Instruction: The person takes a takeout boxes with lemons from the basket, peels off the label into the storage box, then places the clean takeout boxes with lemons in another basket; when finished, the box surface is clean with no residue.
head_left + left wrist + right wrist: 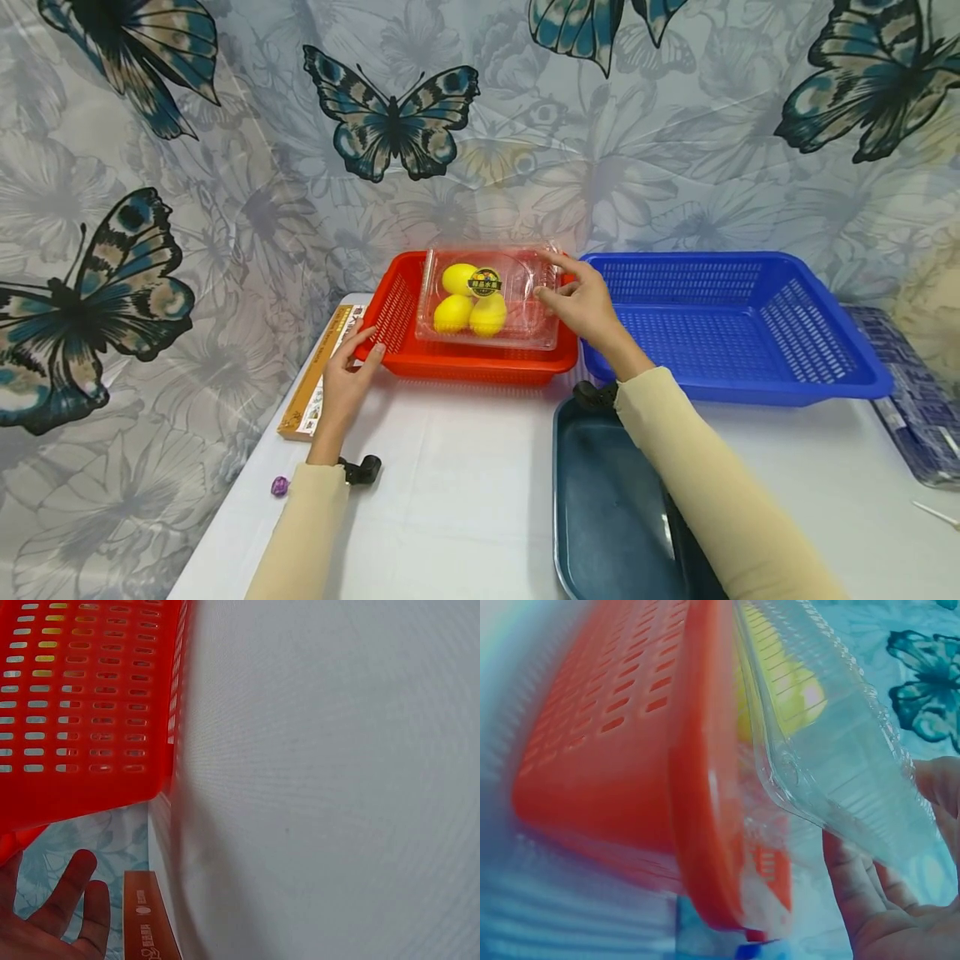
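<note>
A clear plastic fruit box [525, 321] with a dark round label, showing three yellow lemons [453, 314], lies tilted over the red basket [465, 367]. My right hand [581, 304] pinches the box by its right edge, thumb on the near side. In the right wrist view, the box [855, 802] stands above the rim of the basket [697, 750], with fingers [847, 877] under its edge. My left hand [348, 379] is at the basket's left front corner, fingertips right at the rim. Spread, fairly straight fingers [67, 889] show beside the basket in the left wrist view.
A blue basket [720, 390] stands right of the red one. In front lies a dark tray [615, 500], partly under my right sleeve. A flat brown box [315, 383] and small purple object [280, 486] are at the left; a dark blue patterned package [918, 408] lies right.
</note>
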A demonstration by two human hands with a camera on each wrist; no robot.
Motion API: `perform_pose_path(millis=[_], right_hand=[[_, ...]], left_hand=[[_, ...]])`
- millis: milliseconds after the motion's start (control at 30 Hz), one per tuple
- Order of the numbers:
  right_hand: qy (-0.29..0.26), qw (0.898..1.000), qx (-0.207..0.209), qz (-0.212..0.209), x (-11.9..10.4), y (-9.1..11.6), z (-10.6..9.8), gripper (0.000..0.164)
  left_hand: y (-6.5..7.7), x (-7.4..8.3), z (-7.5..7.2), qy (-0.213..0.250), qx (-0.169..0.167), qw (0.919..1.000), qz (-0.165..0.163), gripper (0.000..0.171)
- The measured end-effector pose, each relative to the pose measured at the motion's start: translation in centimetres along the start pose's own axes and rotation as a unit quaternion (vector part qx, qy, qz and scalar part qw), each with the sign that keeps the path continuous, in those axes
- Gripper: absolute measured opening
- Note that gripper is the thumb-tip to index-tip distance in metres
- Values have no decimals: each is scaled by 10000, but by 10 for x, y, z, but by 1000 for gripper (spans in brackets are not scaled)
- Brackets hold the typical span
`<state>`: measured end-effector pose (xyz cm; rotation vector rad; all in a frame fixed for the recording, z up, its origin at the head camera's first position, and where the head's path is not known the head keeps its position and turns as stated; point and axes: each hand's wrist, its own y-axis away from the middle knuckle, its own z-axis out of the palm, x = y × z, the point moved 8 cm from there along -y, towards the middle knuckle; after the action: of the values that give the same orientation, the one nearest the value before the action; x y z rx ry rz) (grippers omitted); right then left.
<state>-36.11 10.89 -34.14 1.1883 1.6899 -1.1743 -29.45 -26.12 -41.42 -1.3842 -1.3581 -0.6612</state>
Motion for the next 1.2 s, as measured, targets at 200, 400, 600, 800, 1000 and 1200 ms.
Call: perform_pose_path(millis=[200, 400, 600, 800, 1000, 1200], right_hand=[[-351, 9990, 189, 193, -8, 12, -11, 60], [-621, 9975, 257, 205, -18, 25, -24, 59], [-554, 9975, 308, 307, -24, 43, -37, 59], [-230, 9992, 231, 232, -30, 62, -46, 60], [-257, 9991, 220, 243, -33, 80, -50, 60], [-196, 9994, 214, 187, -39, 99, -49, 59]], left_hand=[[-5, -19, 0, -77, 63, 9999, 67, 44], [-3, -11, 1, -6, -3, 10000, -21, 45], [5, 12, 2, -104, -117, 9999, -74, 46], [0, -8, 0, -191, -51, 9997, -114, 47], [-3, -18, -2, -241, 23, 9997, 1, 45], [-5, -17, 0, -257, -6, 9996, 108, 43]])
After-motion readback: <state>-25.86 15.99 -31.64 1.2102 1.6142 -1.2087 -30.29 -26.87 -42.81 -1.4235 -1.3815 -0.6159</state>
